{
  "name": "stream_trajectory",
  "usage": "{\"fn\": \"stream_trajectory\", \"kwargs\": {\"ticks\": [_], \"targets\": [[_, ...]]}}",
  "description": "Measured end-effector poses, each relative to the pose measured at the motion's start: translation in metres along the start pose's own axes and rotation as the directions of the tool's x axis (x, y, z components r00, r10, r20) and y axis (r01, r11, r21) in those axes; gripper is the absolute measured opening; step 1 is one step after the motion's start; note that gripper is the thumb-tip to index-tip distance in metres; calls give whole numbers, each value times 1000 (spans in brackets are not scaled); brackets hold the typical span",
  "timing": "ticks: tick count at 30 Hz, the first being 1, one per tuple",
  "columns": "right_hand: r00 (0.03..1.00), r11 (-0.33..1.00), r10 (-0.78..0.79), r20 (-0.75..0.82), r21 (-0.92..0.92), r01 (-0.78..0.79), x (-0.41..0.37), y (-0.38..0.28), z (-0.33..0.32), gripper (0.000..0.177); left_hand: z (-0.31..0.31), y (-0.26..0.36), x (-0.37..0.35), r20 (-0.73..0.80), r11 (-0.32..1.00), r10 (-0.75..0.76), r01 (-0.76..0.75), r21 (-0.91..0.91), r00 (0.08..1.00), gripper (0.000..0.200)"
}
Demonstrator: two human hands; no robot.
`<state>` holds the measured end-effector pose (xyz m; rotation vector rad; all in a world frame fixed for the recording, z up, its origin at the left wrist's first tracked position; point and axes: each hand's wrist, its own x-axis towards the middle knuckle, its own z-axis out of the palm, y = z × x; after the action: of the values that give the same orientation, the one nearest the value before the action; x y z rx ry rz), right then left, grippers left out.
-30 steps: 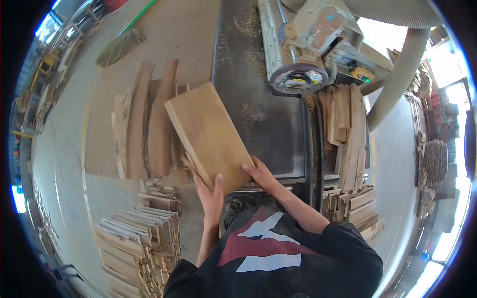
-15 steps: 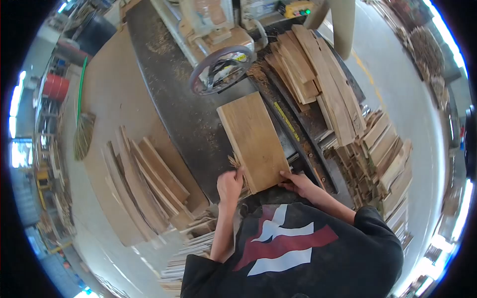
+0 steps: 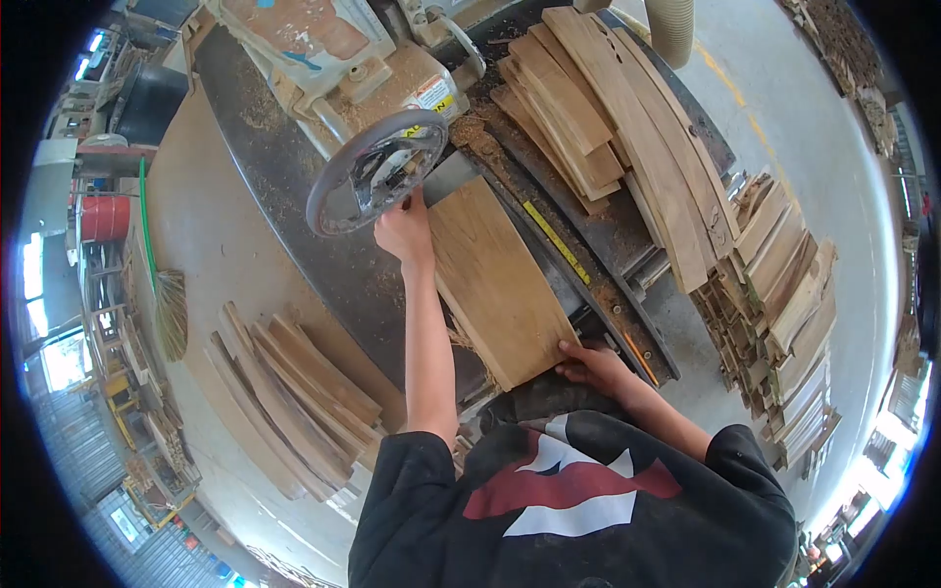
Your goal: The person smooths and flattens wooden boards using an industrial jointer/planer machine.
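A wide wooden board (image 3: 502, 284) lies on the dark machine table (image 3: 343, 274), its long side running away from me. My right hand (image 3: 593, 367) grips its near right corner, thumb on the top face and fingers curled at the edge. Beyond the board's far left corner, my left hand (image 3: 404, 235) is closed right below the rim of a grey handwheel (image 3: 328, 186). Its fingertips are partly hidden, and I cannot tell what they hold. Wood splinters (image 3: 459, 333) stick out by the board's left edge.
Several long planks (image 3: 637, 137) are stacked right of a yellow measuring scale (image 3: 556, 242). More wood pieces (image 3: 774, 265) are piled at the right. Curved offcuts (image 3: 294, 392) lie at the left, near a broom (image 3: 171, 314). The machine body (image 3: 392, 93) rises ahead.
My left hand has left the board's near left edge and reached forward to the handwheel. My right hand stays at the near right corner. The camera view has shifted.
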<state>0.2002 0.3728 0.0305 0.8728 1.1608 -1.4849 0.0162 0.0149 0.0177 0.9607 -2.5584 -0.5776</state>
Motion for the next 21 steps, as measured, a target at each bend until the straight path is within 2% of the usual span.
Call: {"fn": "stream_trajectory", "kwargs": {"ticks": [1, 2, 3, 4, 5, 6, 8, 9, 11, 12, 14, 16, 18, 21], "targets": [[1000, 1000, 1, 4, 5, -1, -1, -3, 0, 55, 0, 2, 4, 78, 996, -17, 10, 87, 997, 37], [998, 996, 59, 12, -73, -58, -3, -6, -1, 56, 1, 5, 8, 153, 985, -41, 15, 172, 987, 41], [993, 982, 118, 13, -151, -115, -3, -8, -3, 58, 9, 2, 13, 154, 985, -40, 13, 174, 987, 41], [992, 982, 122, 13, -150, -119, -4, -9, -2, 58, 19, -6, 18, -38, 992, 110, -107, 72, 993, 42], [992, 977, 124, 35, -177, -116, -5, -9, -1, 58, 29, -14, 20, -241, 971, 232, -240, -5, 942, 43], [991, 972, 124, 58, -206, -110, -5, -11, -1, 59, 31, -14, 19, -241, 971, 231, -239, -3, 943, 43], [993, 968, 92, 81, -239, -70, 2, -6, -7, 60, 34, -14, 21, -222, 951, 306, -287, 112, 926, 41], [993, 962, 65, 103, -270, -35, 1, -8, -3, 62, 34, -12, 23, -228, 951, 305, -286, 115, 925, 41], [997, 951, 27, 74, -310, -3, -2, -8, 1, 61, 35, -13, 15, -71, 971, 132, -114, 208, 989, 37], [999, 939, -25, 45, -343, 39, -7, -7, 5, 60, 32, -12, 11, -72, 973, 124, -107, 206, 990, 37], [995, 922, -78, 53, -376, 93, -2, 1, 1, 59, 27, -4, 12, -22, 984, 6, -2, 176, 1000, 38], [992, 928, -123, -2, -355, 114, 1, 6, -5, 58, 28, -7, 10, -67, 986, 22, -11, 165, 998, 42], [988, 920, -153, -1, -364, 142, 2, 10, -12, 58, 31, -11, 11, -26, 996, 58, -57, 67, 998, 43], [979, 908, -200, 26, -369, 196, 4, 11, -18, 59, 37, -16, 13, -97, 994, 106, -102, 47, 990, 46]]}}
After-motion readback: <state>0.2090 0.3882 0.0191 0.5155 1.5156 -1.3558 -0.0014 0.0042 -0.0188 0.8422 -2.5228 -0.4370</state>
